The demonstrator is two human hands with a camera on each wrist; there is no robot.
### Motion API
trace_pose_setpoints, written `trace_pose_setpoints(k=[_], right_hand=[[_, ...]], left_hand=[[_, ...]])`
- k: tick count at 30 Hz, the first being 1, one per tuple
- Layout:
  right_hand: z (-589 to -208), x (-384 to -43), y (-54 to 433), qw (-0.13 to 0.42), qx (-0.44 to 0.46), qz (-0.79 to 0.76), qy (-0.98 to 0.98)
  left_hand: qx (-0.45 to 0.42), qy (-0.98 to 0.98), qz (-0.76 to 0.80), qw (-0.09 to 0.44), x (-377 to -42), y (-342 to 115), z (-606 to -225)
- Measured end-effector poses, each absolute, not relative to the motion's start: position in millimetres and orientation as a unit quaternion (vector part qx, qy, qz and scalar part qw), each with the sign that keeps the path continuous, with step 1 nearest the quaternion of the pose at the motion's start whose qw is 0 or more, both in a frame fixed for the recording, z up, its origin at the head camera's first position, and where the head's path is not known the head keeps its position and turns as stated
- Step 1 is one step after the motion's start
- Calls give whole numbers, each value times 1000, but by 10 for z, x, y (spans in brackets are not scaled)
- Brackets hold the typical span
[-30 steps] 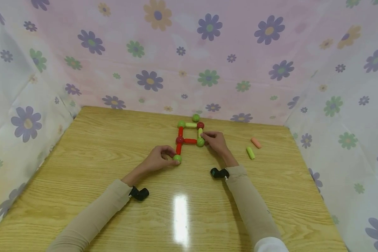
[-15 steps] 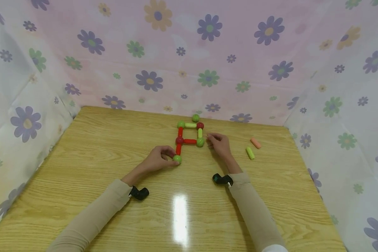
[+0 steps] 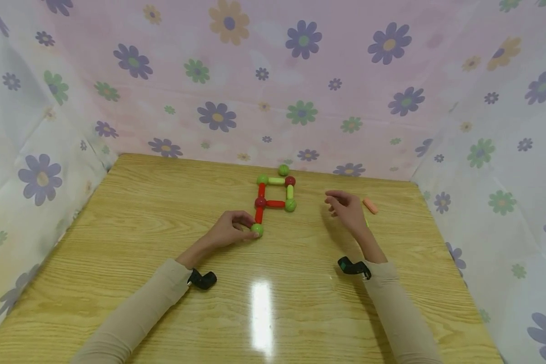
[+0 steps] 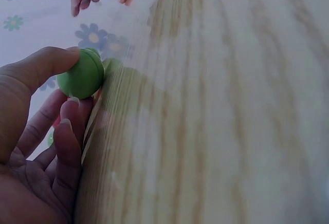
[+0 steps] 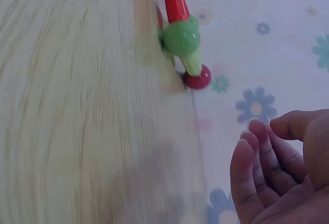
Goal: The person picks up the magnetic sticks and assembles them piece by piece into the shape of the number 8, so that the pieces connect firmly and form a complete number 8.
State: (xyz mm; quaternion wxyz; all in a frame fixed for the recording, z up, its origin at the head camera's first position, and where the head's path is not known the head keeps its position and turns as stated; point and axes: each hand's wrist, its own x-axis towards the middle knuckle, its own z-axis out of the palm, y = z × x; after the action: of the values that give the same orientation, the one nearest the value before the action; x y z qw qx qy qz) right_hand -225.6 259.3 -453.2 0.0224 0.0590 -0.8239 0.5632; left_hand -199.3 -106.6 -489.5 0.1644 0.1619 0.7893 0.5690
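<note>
My left hand [image 3: 227,230] pinches a green ball [image 4: 85,75] between thumb and fingers at the near end of a figure of balls and rods. From that ball a red rod [image 3: 259,215] leads to a dark red ball [image 3: 261,202]. Beyond it, red and yellow-green rods with balls at the corners form a square; its near right corner is another green ball [image 3: 290,205]. My right hand [image 3: 349,212] is off to the right of the square, fingers loosely bent, holding nothing. A yellow-green rod [image 3: 366,222] is mostly hidden behind this hand.
An orange rod [image 3: 370,206] lies on the wooden table [image 3: 164,187] just right of my right hand. A loose green ball [image 3: 283,170] rests behind the square, near the back edge. Flowered cloth [image 3: 255,91] hangs along the back and both sides.
My right hand has let go of the square's right side and moved rightward to the loose rods. The left hand has stayed on its green ball.
</note>
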Motion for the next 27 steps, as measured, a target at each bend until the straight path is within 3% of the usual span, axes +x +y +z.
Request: trace_pose_setpoints(k=[12,16,23,27], right_hand=[[-4587,-1997,3135,110,-13,457,-883],[-4599,-1947,3240,80,-27,442,-893],[-4593,-1882,3354,-20,-43,395,-917],[-4601,-1884,3378,-35,-45,396,-917]], left_hand=[[164,781,580,165,-1983,-1076,-4921],[160,778,583,170,-1984,-1089,-4927],[157,777,584,174,-1984,-1087,-4916],[157,777,585,173,-1989,-1088,-4917]])
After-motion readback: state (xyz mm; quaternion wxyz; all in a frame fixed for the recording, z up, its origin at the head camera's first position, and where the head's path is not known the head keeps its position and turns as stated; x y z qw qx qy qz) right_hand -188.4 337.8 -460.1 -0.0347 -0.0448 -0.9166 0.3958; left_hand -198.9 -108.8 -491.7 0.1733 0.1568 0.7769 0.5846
